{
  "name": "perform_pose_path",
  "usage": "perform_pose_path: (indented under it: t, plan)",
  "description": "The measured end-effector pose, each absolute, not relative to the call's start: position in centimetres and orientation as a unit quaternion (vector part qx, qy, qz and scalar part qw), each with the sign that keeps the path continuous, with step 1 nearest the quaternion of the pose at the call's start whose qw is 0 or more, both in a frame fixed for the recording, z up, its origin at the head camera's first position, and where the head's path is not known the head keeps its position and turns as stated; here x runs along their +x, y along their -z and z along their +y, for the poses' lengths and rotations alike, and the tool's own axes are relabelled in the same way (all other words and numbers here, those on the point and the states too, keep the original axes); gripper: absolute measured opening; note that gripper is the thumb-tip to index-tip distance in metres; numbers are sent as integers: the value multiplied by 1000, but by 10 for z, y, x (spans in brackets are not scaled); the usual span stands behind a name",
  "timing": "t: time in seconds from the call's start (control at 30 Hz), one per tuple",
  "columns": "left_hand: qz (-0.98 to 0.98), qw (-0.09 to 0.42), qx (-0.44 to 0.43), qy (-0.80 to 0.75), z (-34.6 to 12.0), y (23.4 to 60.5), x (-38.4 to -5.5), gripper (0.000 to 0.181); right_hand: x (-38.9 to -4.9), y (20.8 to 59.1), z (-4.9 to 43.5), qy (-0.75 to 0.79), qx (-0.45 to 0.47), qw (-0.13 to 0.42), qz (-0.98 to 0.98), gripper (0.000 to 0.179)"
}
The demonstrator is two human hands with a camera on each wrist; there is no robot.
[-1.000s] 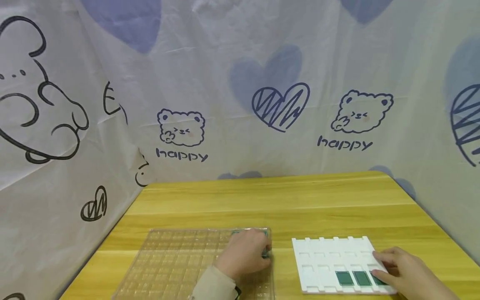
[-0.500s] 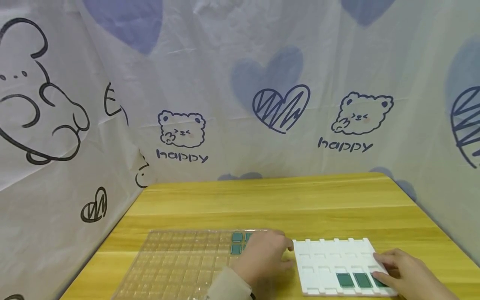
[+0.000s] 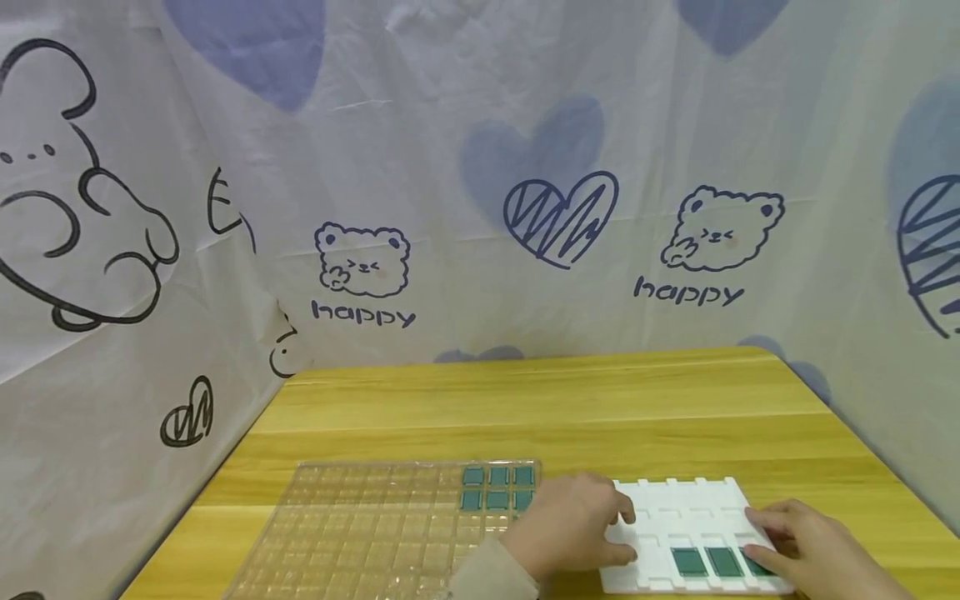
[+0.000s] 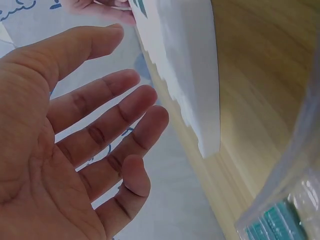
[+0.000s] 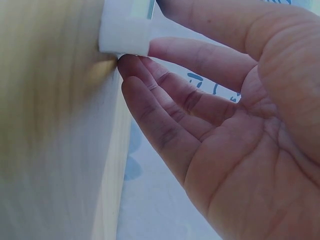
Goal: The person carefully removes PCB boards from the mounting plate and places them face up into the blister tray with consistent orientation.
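Six green chips [image 3: 498, 476] sit at the clear tray [image 3: 360, 525]'s far-right corner, three chips [image 3: 724, 562] seem left to do at the white tray [image 3: 693, 496]'s near-right, right hand [image 3: 813, 542] gripping its right edge, left hand [image 3: 573, 525] loosely spread.

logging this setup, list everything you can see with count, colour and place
table: one, yellow wood grain, under both trays
clear tray: one, transparent, left side, cut off at the bottom
pieces in clear tray: six visible, green, far right corner
white tray: one, white, right side
pieces in white tray: three visible, green, near row, rightmost partly hidden by right thumb
backdrop: at least two sides, whitish, prints of bears and hearts, behind and left of table
sleeve: one, beige, left arm
left hand: one, over white tray's left end
right hand: one, gripping white tray's right edge
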State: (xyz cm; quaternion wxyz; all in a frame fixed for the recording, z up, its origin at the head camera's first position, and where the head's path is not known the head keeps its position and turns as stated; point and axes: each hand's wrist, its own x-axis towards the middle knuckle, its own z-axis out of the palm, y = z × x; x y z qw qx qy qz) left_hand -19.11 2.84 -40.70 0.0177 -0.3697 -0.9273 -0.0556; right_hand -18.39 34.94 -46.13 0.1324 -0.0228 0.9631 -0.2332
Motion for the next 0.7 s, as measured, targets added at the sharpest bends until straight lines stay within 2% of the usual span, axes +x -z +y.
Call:
perform_pose_path:
  t: [0.4,0.7]
  plan:
    - [-925,7,-377,39,48,413,-190,27,-182,459,347,221,-23,129,966,74]
    - [-925,31,-378,25,61,420,-185,27,-181,457,347,226,-20,128,965,73]
